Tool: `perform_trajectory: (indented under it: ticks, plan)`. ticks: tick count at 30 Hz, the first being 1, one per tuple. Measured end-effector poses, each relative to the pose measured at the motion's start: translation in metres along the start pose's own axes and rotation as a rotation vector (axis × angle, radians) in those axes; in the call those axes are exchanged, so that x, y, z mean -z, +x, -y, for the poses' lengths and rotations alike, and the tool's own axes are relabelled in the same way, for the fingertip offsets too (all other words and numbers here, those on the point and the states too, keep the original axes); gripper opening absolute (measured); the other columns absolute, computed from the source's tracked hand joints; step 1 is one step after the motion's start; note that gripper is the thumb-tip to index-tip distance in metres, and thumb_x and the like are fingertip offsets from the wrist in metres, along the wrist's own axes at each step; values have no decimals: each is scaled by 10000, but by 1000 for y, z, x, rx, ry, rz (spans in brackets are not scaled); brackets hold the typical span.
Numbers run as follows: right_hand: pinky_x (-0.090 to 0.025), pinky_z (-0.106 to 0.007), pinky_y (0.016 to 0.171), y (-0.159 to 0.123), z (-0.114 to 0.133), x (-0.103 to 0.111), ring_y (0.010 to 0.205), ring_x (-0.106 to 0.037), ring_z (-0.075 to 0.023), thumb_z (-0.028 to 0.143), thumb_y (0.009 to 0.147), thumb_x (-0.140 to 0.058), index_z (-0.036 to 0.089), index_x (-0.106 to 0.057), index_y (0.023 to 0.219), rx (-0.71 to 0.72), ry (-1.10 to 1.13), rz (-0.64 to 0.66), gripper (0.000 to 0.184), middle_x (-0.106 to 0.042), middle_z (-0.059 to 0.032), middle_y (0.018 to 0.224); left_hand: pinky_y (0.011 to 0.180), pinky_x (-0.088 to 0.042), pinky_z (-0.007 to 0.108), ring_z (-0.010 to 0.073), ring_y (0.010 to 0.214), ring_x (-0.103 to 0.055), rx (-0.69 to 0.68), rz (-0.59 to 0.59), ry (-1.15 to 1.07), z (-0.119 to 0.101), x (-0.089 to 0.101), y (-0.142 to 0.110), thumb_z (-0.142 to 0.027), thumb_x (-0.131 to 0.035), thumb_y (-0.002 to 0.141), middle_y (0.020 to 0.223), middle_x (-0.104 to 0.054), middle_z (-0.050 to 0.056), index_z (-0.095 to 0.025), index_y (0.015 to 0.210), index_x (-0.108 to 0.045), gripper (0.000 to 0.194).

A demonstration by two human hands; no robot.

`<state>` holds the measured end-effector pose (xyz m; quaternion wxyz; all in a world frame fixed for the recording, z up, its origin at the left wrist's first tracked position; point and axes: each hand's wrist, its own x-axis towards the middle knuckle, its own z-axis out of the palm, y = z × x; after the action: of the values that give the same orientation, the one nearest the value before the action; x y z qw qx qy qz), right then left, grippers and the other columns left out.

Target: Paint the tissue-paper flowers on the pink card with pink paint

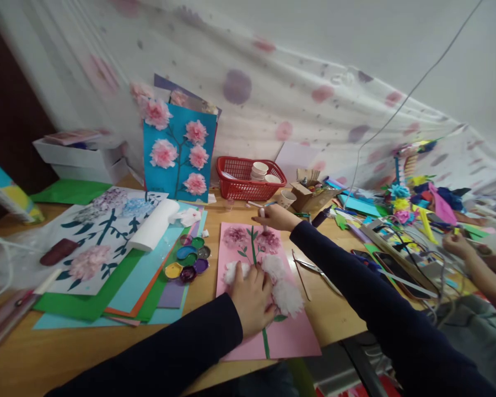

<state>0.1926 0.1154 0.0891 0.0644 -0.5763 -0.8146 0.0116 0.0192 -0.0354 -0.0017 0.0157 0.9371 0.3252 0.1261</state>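
My left hand lies on a pink sheet, fingers spread, over and beside a white tissue flower. To its right are more white tissue flowers. A green painted stem with leaves runs up the sheet between two pinkish-purple flowers near the top. Above the right one, my right hand is closed in a pinch around a slim pale stick, whose kind I cannot make out. Paint pots stand left of the sheet.
Scissors and a thin brush lie right of the sheet. Behind are a red basket with paper cups and a blue flower picture. Coloured papers and a white roll lie left. Another person's hands work at far right.
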Motion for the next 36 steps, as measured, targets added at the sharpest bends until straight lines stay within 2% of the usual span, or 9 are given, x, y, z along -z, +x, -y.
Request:
perform_trajectory:
  ticks: [5, 9, 13, 16, 20, 24, 28, 32, 36]
  plan:
    - [-327, -232, 551, 5, -4, 2, 553, -526, -117, 360, 872, -502, 153, -611, 628, -41, 61, -22, 337, -643, -43, 609, 1004, -259, 613, 338, 1200, -424, 0, -2, 2, -1, -1, 1, -508, -393, 907, 1296, -523, 224, -76, 1287, -492, 584]
    - [-338, -227, 526, 5, -5, 1, 505, -521, -115, 399, 817, -586, 159, -582, 546, -54, 123, 25, 362, -613, -27, 528, 1002, -263, 614, 336, 1194, -426, 2, -3, 4, -2, -3, 0, -517, -384, 910, 1286, -527, 223, -75, 1293, -488, 594]
    - [-364, -220, 563, 4, -7, -3, 581, -570, -125, 437, 877, -494, 154, -611, 616, -80, 175, -19, 402, -668, -47, 633, 1007, -264, 613, 334, 1197, -423, -3, 1, 6, -2, -2, 0, -524, -385, 910, 1280, -536, 207, -93, 1292, -495, 586]
    - [-357, -225, 533, 4, -9, -6, 505, -536, -118, 464, 817, -577, 160, -577, 519, -74, 203, 41, 426, -613, -26, 508, 1006, -270, 615, 329, 1208, -418, -2, 6, 7, -2, -1, 0, -519, -370, 918, 1297, -528, 211, -98, 1294, -497, 579]
    - [-372, -228, 564, 2, -12, -9, 549, -556, -122, 459, 892, -453, 154, -593, 573, -89, 243, 2, 463, -645, -46, 579, 1008, -278, 610, 322, 1215, -420, -6, 14, 7, -2, -2, 0, -508, -376, 917, 1306, -522, 216, -94, 1295, -499, 573]
    - [-362, -224, 540, -3, -10, -15, 492, -511, -108, 469, 827, -549, 162, -563, 533, -41, 299, 71, 424, -587, -9, 500, 1009, -273, 617, 322, 1220, -414, -3, 17, 8, -3, -2, 0, -507, -369, 920, 1304, -522, 218, -96, 1297, -497, 572]
    - [-360, -223, 554, -13, -6, -20, 534, -503, -104, 468, 867, -460, 164, -551, 586, -16, 346, 52, 423, -603, -3, 572, 1008, -277, 614, 321, 1213, -418, -4, 19, 7, -3, 0, 1, -500, -392, 912, 1291, -534, 212, -100, 1292, -503, 562]
    - [-321, -225, 520, -22, -3, -16, 476, -429, -87, 430, 800, -548, 171, -499, 532, 15, 362, 95, 377, -524, 28, 480, 1011, -286, 601, 321, 1216, -424, -1, 21, 9, -3, 2, 1, -503, -400, 911, 1297, -530, 212, -108, 1285, -511, 555]
    - [-332, -223, 552, -29, -1, -9, 514, -451, -90, 424, 800, -543, 173, -525, 554, -9, 399, 27, 351, -567, 17, 522, 1019, -290, 588, 319, 1211, -443, 14, 50, 11, -4, 4, 1, -506, -421, 903, 1292, -534, 217, -102, 1288, -512, 565]
